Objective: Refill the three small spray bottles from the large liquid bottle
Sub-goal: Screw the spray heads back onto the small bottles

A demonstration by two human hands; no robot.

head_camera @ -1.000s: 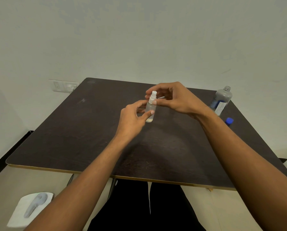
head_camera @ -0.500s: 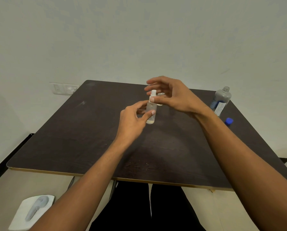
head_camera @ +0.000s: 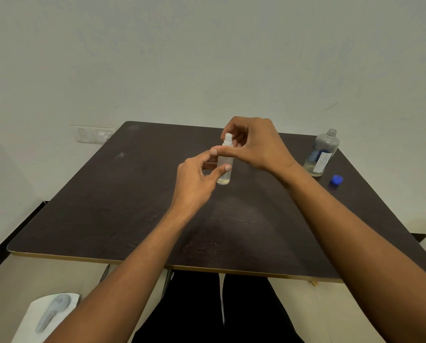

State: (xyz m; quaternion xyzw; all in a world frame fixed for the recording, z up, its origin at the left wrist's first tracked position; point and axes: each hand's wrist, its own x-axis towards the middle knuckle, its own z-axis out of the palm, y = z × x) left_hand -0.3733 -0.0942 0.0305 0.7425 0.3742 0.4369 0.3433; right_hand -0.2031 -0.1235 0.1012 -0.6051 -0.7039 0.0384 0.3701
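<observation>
Left fingers (head_camera: 220, 170) pinch spray bottle (head_camera: 224, 178), right fingers (head_camera: 231, 124) atop

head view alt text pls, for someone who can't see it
Over a dark table, the left hand holds a small spray bottle upright while the right hand curls round its white spray head. An uncapped large liquid bottle and a blue cap sit near the table's right edge.

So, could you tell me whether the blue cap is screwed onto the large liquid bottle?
No, the blue cap lies on the table beside the large liquid bottle, whose neck is open.
</observation>
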